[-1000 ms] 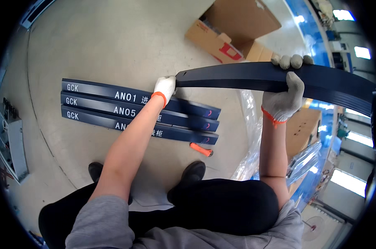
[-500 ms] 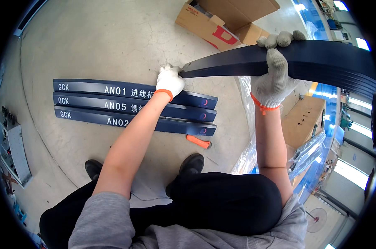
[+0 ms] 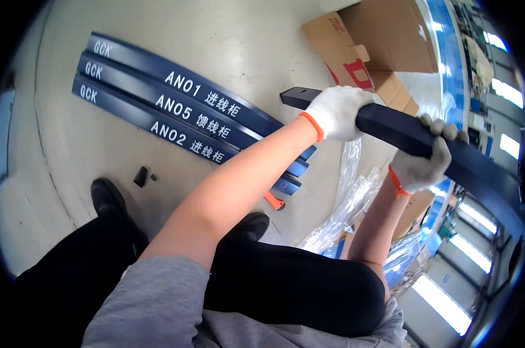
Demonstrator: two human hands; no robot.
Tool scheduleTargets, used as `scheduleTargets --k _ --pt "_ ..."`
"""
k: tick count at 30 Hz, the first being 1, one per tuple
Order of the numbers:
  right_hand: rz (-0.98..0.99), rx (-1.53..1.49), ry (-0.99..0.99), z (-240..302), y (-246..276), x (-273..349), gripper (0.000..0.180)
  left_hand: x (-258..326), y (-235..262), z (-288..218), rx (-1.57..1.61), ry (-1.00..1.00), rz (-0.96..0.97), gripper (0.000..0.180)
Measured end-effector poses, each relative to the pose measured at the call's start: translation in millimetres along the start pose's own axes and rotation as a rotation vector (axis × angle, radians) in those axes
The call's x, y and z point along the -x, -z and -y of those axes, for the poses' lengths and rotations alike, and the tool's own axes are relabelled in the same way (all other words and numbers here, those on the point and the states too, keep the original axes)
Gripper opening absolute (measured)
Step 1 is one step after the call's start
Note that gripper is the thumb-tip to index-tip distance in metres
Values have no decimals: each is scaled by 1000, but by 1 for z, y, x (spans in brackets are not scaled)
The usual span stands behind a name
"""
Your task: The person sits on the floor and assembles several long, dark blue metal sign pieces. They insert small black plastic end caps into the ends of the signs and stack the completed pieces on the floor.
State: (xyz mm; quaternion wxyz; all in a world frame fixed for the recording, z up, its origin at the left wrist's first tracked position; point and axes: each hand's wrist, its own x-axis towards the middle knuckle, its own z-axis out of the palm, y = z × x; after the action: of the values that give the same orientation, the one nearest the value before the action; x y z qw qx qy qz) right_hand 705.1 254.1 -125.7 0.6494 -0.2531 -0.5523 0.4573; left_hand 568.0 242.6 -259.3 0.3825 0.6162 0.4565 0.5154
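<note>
A long dark navy panel strip (image 3: 390,123) is lifted off the floor, running from the middle of the view to the right rim. My left hand (image 3: 339,113), in a white knit glove with an orange cuff, is closed over it close to its left end. Farther along, my right hand (image 3: 427,156), in a greyer glove, wraps round the same strip with the thumb on the near side. Three similar navy strips with white lettering (image 3: 158,104) lie side by side on the floor to the left. My left forearm covers part of their right ends.
An open cardboard box (image 3: 384,40) stands at the far right. Crumpled clear plastic film (image 3: 343,217) lies to the right of my knee. An orange-handled tool (image 3: 274,201) rests beside the strips' right ends. A small black piece (image 3: 140,176) is near my left shoe (image 3: 108,197).
My left hand has moved right along the strip, from its end to a grip over it. The strip now slopes down to the right. My view has turned, so the floor strips appear tilted.
</note>
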Motion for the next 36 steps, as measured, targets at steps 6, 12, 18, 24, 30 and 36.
scheduleTargets --k 6,12,18,24,30,36 --pt "-16 45 -25 3 -1 2 50 8 -12 13 -31 -6 -46 37" --pt "57 44 -40 8 2 -4 47 7 -15 10 -61 -34 -105 38" --pt "34 66 -37 5 7 -5 46 3 -16 11 -21 -34 -79 39" --pt "50 50 -48 5 13 -2 44 6 -21 15 -25 -54 -113 40" --pt "47 49 -63 5 9 -1 42 5 -20 16 -90 -45 -98 37" --pt "49 43 -75 2 18 -11 43 -1 -17 17 -90 36 62 50"
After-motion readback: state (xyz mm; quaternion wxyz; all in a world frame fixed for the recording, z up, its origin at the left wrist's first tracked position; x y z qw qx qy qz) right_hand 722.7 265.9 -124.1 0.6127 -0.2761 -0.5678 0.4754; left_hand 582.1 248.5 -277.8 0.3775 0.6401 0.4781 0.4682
